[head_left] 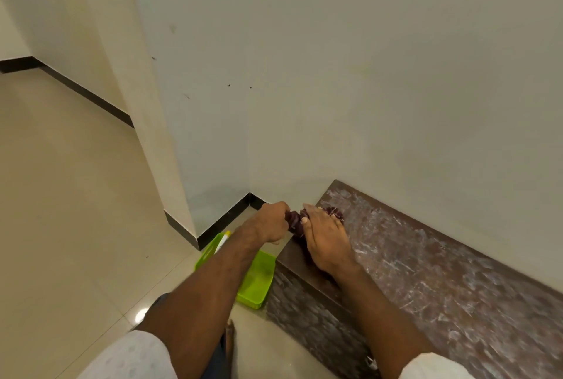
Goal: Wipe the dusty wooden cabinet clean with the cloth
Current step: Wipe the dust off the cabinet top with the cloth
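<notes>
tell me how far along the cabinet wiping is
Barely started. The cabinet top is streaked with whitish dust over nearly all its visible length. In hand: the left hand and right hand grip the maroon cloth at the cabinet's near corner. Left: top and front.

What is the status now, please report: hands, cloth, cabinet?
Left hand and right hand both grip dark red cloth at cabinet end. Top streaked with dust. Green tray on floor beside it.

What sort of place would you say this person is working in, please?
Probably a room in a home: a tiled floor with dark skirting, plain painted walls, and a low dusty wooden cabinet against one.
</notes>
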